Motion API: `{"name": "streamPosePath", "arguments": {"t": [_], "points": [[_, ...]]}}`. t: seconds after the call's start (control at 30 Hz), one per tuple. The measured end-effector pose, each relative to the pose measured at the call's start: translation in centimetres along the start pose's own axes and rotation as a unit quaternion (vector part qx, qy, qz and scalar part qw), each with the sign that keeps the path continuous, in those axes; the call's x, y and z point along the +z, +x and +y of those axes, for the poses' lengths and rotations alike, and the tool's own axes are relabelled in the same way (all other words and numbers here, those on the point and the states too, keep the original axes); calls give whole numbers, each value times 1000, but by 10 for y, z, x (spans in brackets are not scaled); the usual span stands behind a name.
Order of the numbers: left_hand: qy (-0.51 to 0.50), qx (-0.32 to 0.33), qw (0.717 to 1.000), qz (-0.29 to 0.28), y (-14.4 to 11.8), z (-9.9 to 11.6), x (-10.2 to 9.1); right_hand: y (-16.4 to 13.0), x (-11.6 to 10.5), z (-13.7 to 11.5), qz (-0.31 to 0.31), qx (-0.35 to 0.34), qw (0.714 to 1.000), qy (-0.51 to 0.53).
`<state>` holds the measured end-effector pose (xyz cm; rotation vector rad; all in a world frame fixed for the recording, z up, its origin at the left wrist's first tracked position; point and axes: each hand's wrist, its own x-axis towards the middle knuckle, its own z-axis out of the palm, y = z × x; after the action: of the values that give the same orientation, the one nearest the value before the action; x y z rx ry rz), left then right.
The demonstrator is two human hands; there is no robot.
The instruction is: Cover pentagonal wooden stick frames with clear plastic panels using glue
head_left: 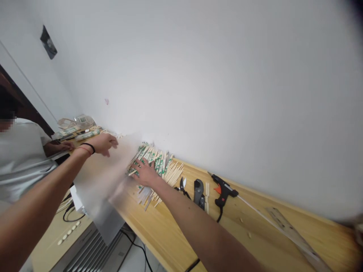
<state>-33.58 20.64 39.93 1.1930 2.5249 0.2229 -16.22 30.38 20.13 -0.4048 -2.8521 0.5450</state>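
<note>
**A:** So where's everything at? I see the right hand [146, 172] spread flat, fingers wide, pressing on the pile of chopsticks [157, 166] by the wall. Some are in green wrappers, some are bare sticks.

**B:** Yep, and the left hand [104, 143] hangs loosely open over the blurry white sheet [106, 181] lying on the table [176, 230], holding nothing.

**A:** Handling-wise?

**B:** I'd guess the sticks are light, stiff, and roll or scatter easily. Best pinched mid-length in a bundle. The wrappers look slick.
</note>
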Motion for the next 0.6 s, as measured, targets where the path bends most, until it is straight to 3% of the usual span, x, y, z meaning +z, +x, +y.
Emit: {"name": "streamPosePath", "arguments": {"t": [0.3,0.6], "points": [[48,-14,992,115,-52,-14,-60,-4,-2,-11,-15,-15,1000,5],[9,-63,979,192,-100,-14,-103,-30,-29,-26,-7,-45,999,1]]}}
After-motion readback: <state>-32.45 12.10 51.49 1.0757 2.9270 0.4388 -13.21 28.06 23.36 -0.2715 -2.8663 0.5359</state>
